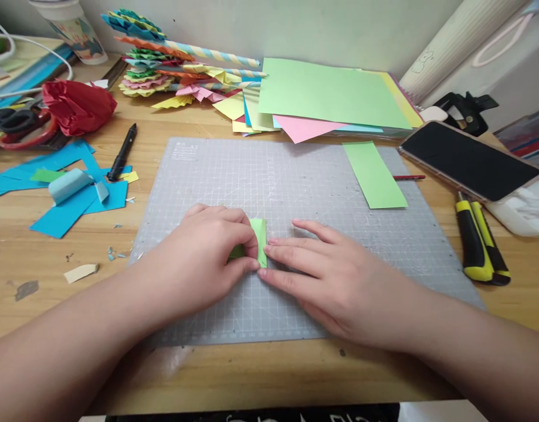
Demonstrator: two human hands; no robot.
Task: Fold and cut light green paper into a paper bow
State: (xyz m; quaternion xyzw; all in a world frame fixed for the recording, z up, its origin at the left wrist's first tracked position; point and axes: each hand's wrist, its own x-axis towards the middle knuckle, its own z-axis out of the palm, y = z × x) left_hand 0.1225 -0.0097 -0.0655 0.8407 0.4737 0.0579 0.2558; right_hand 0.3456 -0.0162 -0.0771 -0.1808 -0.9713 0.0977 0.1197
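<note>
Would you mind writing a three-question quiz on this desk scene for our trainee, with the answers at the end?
1. True or false: the left hand and the right hand are both over the cutting mat.
2. Which lies on the desk to the left of the mat?
A) the phone
B) the black pen
C) the yellow-and-black tool
3. Fill in the color: the small paper at the left hand's fingers is ____.

Key: 1. True; 2. B; 3. green

One head-worn camera looks forward and down from close above the left hand (pixel 214 249) and right hand (pixel 339 278), facing the wall (pixel 317 29) beyond the surface (pixel 251 375).
</note>
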